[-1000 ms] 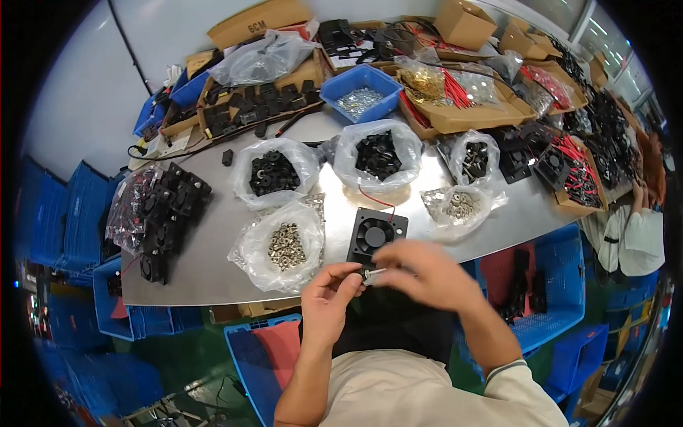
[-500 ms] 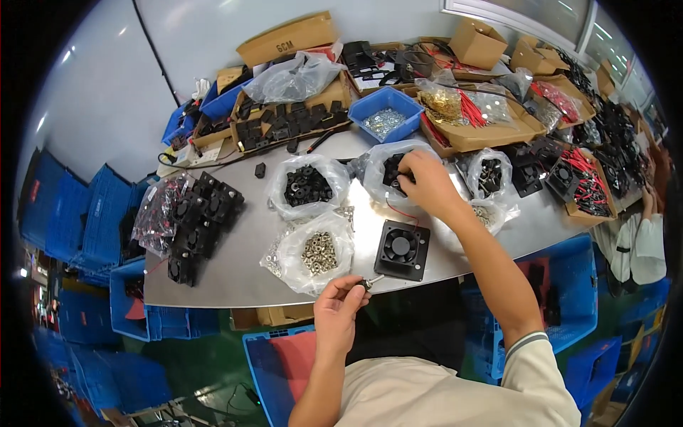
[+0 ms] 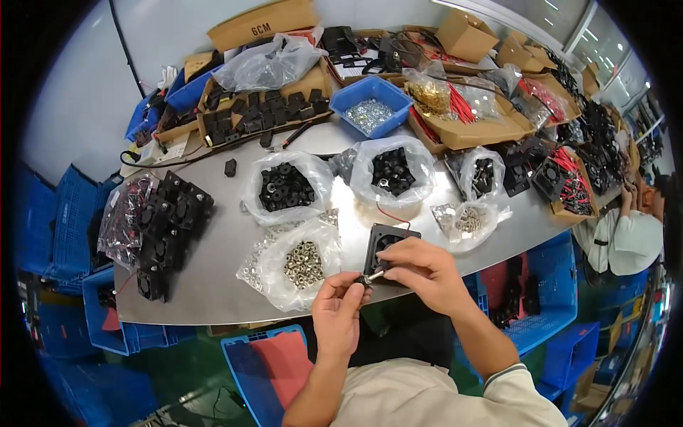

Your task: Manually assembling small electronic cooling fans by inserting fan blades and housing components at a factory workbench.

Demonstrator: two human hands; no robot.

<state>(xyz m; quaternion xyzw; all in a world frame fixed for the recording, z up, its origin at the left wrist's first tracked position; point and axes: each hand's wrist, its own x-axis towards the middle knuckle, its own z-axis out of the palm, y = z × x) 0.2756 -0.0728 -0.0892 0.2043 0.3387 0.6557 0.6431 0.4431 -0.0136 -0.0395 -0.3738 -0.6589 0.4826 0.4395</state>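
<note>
My left hand [image 3: 337, 312] pinches a small black part with a bright metal shaft [image 3: 373, 276] just off the table's front edge. The fingers of my right hand [image 3: 425, 273] are closed at the shaft's free end; whether they also hold a small piece is too fine to tell. Behind them a square black fan [image 3: 377, 245] with a red wire lies on the table, partly covered by my right hand. Beyond it stands a clear bag [image 3: 361, 174] of black parts. To the left are a bag [image 3: 324, 186] of black rings and a bag [image 3: 329, 249] of metal nuts.
Several black fans [image 3: 167, 228] are piled at the left. A blue bin [image 3: 395, 129] of small metal pieces stands at the back, beside cardboard boxes [image 3: 491, 135]. Smaller bags [image 3: 491, 231] lie to the right. Blue crates [image 3: 555, 313] flank me. Another person [image 3: 637, 242] sits far right.
My right hand has come back from the bag of black parts to the shaft at my left hand. The whole view has shifted a little.
</note>
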